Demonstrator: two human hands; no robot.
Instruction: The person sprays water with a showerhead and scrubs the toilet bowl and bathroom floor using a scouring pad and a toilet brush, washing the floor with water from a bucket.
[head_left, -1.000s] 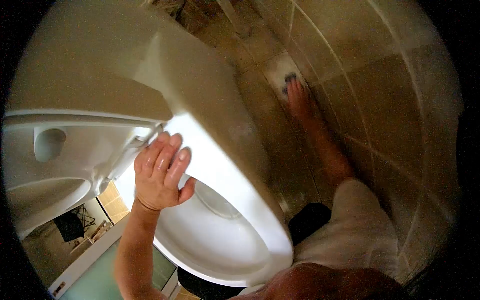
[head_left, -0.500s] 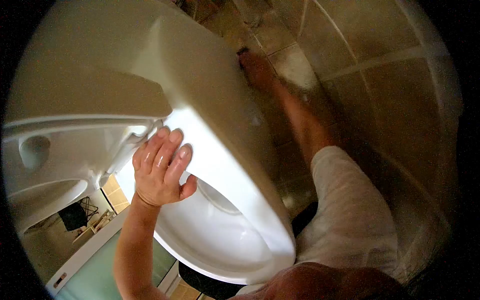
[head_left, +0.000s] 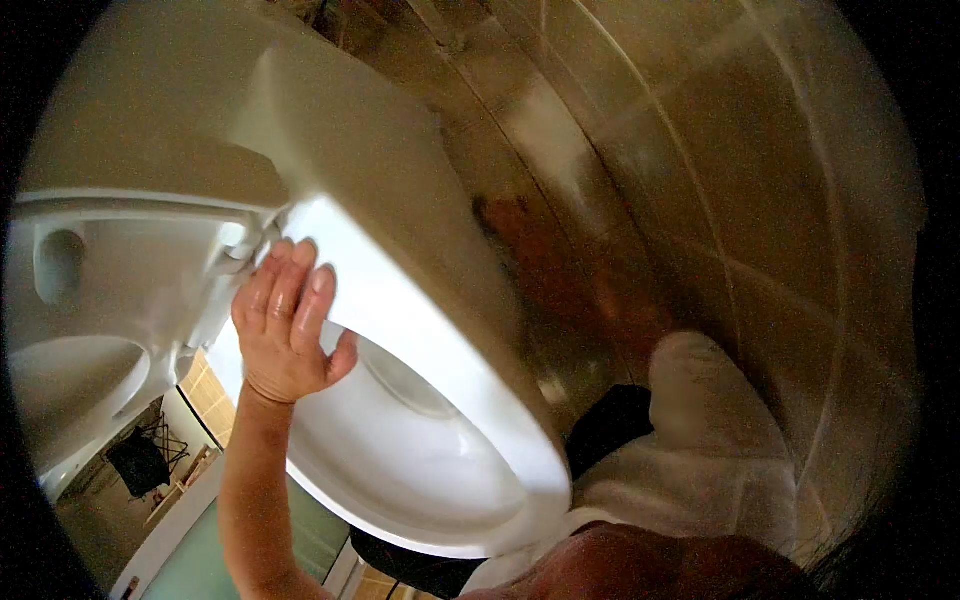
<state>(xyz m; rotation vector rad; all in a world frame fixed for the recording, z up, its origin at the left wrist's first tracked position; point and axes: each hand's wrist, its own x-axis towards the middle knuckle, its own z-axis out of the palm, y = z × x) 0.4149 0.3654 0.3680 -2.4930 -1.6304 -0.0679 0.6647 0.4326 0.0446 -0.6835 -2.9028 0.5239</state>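
While the head view looks down, your left hand (head_left: 287, 335) rests palm down at the left on the white toilet bowl (head_left: 430, 450), its fingers slightly parted on the far rim beside the hinge and its thumb held out toward the opening. The raised toilet seat and lid (head_left: 165, 300) stand left of that hand. Toward the far right, your right hand (head_left: 510, 220) reaches low over the brown tiled floor (head_left: 470, 110), beside the bowl's outer side. It is blurred, with a small dark shape at its fingertips; you cannot tell whether it is pinching.
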